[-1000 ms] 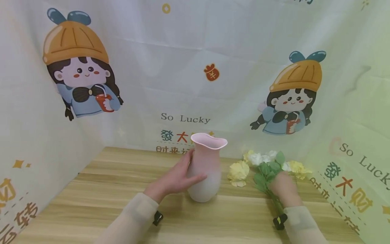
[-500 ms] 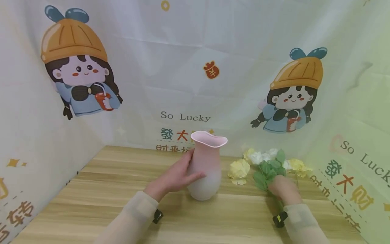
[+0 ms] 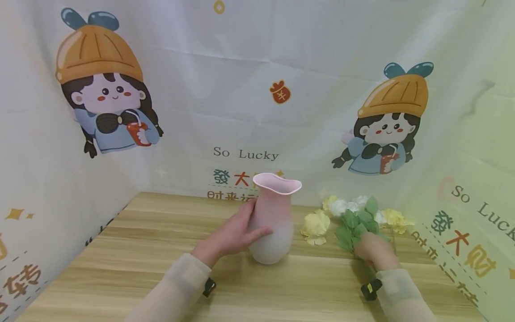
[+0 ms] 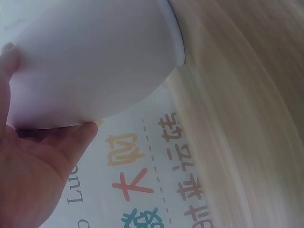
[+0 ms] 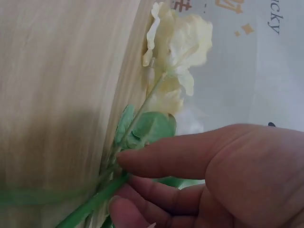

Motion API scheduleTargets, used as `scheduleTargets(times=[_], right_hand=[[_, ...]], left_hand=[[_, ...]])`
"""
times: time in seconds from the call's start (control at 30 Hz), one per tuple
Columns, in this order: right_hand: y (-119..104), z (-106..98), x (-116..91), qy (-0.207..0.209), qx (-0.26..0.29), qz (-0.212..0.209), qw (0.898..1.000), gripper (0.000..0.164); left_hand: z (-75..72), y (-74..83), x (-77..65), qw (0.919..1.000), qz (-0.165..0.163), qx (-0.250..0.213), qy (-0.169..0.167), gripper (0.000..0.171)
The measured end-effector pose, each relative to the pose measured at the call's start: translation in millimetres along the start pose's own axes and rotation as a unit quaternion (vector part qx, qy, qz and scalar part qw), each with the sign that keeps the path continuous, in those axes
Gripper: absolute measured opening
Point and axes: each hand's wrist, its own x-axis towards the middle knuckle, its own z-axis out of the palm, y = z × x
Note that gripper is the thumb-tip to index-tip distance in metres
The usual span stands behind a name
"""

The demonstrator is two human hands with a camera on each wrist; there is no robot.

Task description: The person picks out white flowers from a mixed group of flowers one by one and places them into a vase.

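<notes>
A vase [image 3: 271, 223], pink at its wavy rim and white lower down, stands upright on the wooden table. My left hand [image 3: 231, 235] holds its left side, thumb across the front and fingers round the back. In the left wrist view the fingertips press the vase's pale wall [image 4: 104, 61]. To the right lies a bunch of artificial flowers with yellow blooms [image 3: 315, 223], white blooms and green leaves [image 3: 350, 228]. My right hand [image 3: 376, 250] is at their stems; the right wrist view has thumb and fingers pinching a green stem [image 5: 95, 202] below a pale yellow bloom [image 5: 187, 42].
The wooden table [image 3: 132, 264] reaches back to a printed cloth backdrop [image 3: 193, 112], which also hangs along both sides. Both wrists wear small black devices, one at the right cuff [image 3: 371, 290].
The right hand has shifted only slightly at the stems. The left hand and the vase hold their place; the whole view has shifted a little with the head.
</notes>
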Motion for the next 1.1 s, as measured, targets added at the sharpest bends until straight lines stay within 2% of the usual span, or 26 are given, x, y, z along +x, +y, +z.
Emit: scheduleTargets(times=[0.23,0.43,0.6,0.8,0.97,1.1], right_hand=[[-2,-5,-2,0.016,-0.010,-0.029,0.999,0.014],[-7,-8,-2,0.010,-0.010,-0.031,0.999,0.019],[-6,-9,-2,0.026,0.004,-0.044,0.999,0.017],[-6,-12,-2,0.064,0.031,-0.077,0.995,0.037],[-9,-13,0,0.066,0.049,-0.082,0.993,0.048],[-10,-17,0,0.071,0.042,-0.065,0.994,0.026]], left_hand=[[1.1,1.6,-1.5,1.0000,0.000,0.000,0.004,0.085],[1.3,2.1,-1.8,1.0000,-0.004,0.007,0.005,0.085],[1.0,2.3,-1.4,0.9999,-0.010,0.010,0.003,0.086],[0.1,3.4,-0.6,0.9999,-0.007,0.013,0.003,0.088],[0.0,3.4,-1.5,0.9999,-0.004,0.013,0.005,0.087],[1.3,2.9,-1.9,0.9999,-0.004,0.012,0.004,0.086]])
